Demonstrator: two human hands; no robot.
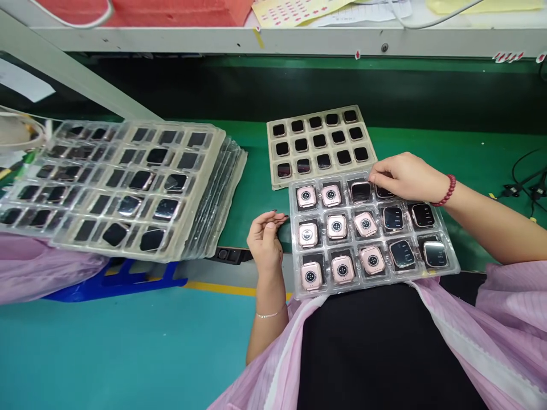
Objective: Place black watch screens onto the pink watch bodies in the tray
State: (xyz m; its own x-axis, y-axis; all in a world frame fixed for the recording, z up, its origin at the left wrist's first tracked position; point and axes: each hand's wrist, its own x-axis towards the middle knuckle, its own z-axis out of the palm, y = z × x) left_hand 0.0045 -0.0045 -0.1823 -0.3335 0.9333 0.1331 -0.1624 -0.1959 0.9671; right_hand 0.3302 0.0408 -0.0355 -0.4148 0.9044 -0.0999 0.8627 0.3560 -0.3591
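In front of me lies a clear plastic tray (294, 256) with smartwatch bodies in its compartments, its near edge by my lap. On its left side several pink watch bodies (337, 226) lie back up, showing round sensors. Toward the right, others lie with dark screens up, such as a watch body (401, 254) in the near row. My right hand (404, 176) has its thumb and fingers pinched on a watch body (386, 192) in the far row, partly covered by the hand. My left hand (267, 242) is off the tray's left edge, fingers loosely bent and apart, holding nothing.
Behind, a second tray (273, 177) of dark-screened watch bodies lies on the green bench (410, 142). To the left stand stacked trays (217, 165) with watch bodies. Black cables (530, 185) lie at right. A white shelf (299, 41) crosses above; a blue stool (106, 285) is below.
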